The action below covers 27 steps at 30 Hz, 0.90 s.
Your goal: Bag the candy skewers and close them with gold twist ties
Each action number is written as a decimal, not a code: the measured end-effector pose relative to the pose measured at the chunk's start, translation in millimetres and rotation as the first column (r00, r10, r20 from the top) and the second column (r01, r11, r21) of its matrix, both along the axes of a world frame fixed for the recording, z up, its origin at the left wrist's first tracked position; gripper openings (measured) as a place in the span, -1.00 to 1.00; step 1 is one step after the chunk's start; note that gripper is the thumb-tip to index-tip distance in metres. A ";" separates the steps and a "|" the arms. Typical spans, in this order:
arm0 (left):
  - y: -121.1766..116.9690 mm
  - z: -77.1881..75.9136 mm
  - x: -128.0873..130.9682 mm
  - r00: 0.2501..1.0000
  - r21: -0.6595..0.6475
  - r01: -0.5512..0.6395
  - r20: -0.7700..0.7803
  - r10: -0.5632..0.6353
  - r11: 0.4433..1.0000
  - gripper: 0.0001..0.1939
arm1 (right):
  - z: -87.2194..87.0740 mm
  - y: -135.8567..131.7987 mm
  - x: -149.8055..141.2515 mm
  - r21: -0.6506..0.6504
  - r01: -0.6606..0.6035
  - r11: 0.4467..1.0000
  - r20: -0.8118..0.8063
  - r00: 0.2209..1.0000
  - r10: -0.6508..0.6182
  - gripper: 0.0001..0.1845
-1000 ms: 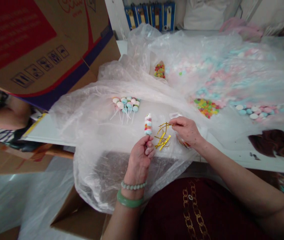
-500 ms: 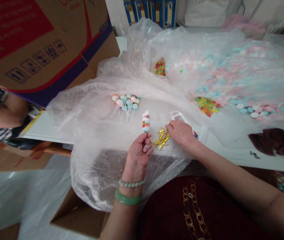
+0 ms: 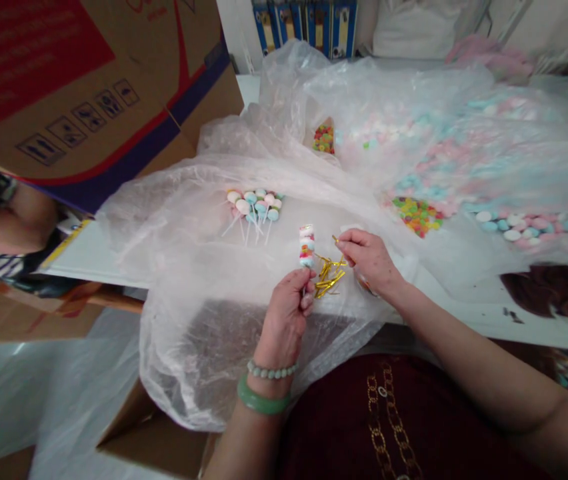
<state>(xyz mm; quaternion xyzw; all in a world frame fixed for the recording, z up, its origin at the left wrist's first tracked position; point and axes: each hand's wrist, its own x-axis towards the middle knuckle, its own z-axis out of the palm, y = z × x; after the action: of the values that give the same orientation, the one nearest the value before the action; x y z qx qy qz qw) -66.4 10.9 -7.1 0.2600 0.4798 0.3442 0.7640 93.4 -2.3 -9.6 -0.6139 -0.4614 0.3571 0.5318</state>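
My left hand (image 3: 291,297) is closed round the stick of a wrapped marshmallow lollipop (image 3: 307,247), which stands upright above my fingers. Its clear wrapper carries coloured print. My right hand (image 3: 370,259) pinches a short gold twist tie (image 3: 335,239) between thumb and forefinger, a little right of the lollipop. Between and below the two hands lies a small pile of gold twist ties (image 3: 330,279) on the plastic sheet. Farther back to the left, a bunch of marshmallow lollipops (image 3: 257,205) lies with white sticks pointing toward me.
A large cardboard box (image 3: 154,80) stands at the left. Clear plastic sheeting (image 3: 204,253) covers much of the table, with loose pastel marshmallows (image 3: 524,227) and coloured gummy candies (image 3: 418,215) at the right. Dark brown cloth (image 3: 559,293) lies near the right edge. Another person's arm (image 3: 14,220) is at far left.
My right hand has lifted from the pile with a gold twist tie in its fingers. My left hand has moved slightly right with the lollipop.
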 end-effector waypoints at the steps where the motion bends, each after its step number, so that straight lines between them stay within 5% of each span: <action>1: -2.0 -0.4 3.2 1.000 0.027 0.014 -0.004 -0.013 1.000 -0.82 | 2.7 -3.8 -5.6 0.034 -0.067 0.997 0.112 0.992 0.063 -0.88; 5: -10.7 -0.8 13.3 0.999 0.121 0.051 -0.011 -0.050 0.991 -0.73 | 5.5 -18.0 -27.0 0.109 -0.215 0.971 0.512 0.849 0.131 -0.77; 8: -15.6 -0.3 15.7 0.996 0.154 0.067 -0.069 -0.057 0.986 -0.73 | 5.4 -23.6 -31.5 0.055 -0.181 0.982 0.664 0.741 0.099 -0.78; 12: -16.1 -0.4 15.1 0.998 0.164 0.050 -0.055 -0.041 0.985 -0.72 | 8.6 -27.9 -26.4 0.011 -0.312 0.950 0.760 0.620 0.195 -0.77; 15: -13.9 -0.4 14.5 1.000 0.154 0.013 0.009 -0.015 0.988 -0.70 | 8.8 -32.4 -22.0 0.045 -0.308 0.950 0.677 0.709 0.198 -0.79; 20: -17.1 -1.0 18.0 0.999 0.170 -0.018 -0.026 0.022 0.985 -0.71 | 5.3 -35.2 -20.3 -0.009 -0.103 0.995 0.363 0.927 0.099 -0.84; 24: -24.1 -4.0 25.2 0.997 0.189 -0.029 -0.058 0.041 0.981 -0.71 | 0.7 -29.2 -25.7 -0.094 0.008 0.996 0.215 0.976 0.012 -0.90; 27: -24.5 -4.1 25.1 0.995 0.239 -0.056 -0.065 0.073 0.969 -0.68 | -4.0 -25.3 -22.7 -0.200 -0.017 0.980 -0.102 0.995 -0.004 -0.89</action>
<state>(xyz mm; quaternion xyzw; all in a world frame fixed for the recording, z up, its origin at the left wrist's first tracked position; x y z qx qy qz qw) -41.3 -13.7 -11.1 0.3458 0.4713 0.4139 0.6978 70.7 -27.6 -13.6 -0.6438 -0.3974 0.4342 0.4890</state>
